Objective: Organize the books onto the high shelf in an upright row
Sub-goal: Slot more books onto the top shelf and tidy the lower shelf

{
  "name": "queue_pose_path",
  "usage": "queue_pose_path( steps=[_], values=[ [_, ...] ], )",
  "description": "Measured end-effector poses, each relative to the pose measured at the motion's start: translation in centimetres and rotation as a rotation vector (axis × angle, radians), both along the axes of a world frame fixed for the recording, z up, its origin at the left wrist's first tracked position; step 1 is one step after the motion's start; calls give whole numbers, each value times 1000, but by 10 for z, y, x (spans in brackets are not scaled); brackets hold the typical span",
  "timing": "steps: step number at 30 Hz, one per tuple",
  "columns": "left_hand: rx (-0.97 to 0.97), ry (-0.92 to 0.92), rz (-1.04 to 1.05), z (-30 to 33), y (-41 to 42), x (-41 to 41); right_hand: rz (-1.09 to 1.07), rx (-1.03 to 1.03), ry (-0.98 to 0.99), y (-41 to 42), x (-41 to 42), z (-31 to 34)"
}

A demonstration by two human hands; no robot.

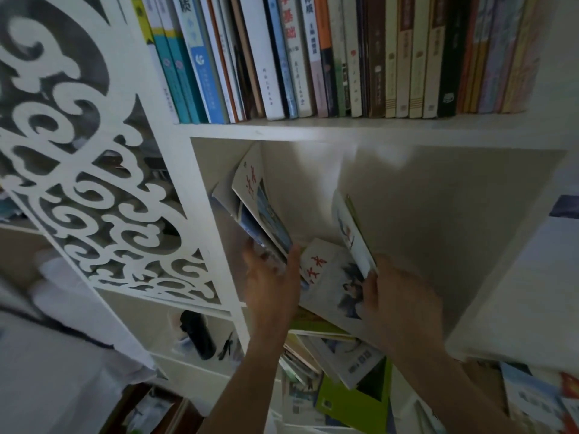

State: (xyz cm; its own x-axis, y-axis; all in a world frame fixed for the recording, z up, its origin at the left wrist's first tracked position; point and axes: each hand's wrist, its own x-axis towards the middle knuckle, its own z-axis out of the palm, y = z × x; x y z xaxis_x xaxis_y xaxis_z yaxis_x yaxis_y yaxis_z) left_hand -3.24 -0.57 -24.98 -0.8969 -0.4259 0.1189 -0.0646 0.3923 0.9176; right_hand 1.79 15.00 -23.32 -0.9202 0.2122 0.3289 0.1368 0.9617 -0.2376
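Inside a white shelf compartment (438,214), a few thin white-covered books (257,202) with red characters lean against the left wall. My left hand (272,283) holds their lower edge, thumb on the right side. My right hand (401,296) grips another thin book (352,233), tilted nearly upright. A third book of the same kind (329,277) lies flat on the compartment floor between my hands. The shelf above carries a full upright row of books (329,54).
A white carved fretwork panel (94,183) flanks the bookcase on the left. Below the compartment lies a loose pile of books and a green folder (344,399). A dark bottle (197,333) stands in a lower left cubby. More books (539,399) lie at the lower right.
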Motion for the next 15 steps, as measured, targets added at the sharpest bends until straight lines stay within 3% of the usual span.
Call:
queue_pose_path(
  steps=[4, 7, 9, 12, 15],
  values=[
    [-67, 105, -52, 3, -4, -2, -1, -87, 234, 7, 4, -2],
    [106, 205, -143, 2, -1, 25, 53, -138, 418, 15, 4, 3],
    [246, 166, -232, -2, 10, 46, 122, -142, 467, 10, 7, 9],
    [475, -9, -350, -15, 26, 57, 270, -88, 401, -8, 11, 10],
    [759, -223, -301, -26, 36, 57, 324, -67, 81, -24, 8, -7]
  ],
)
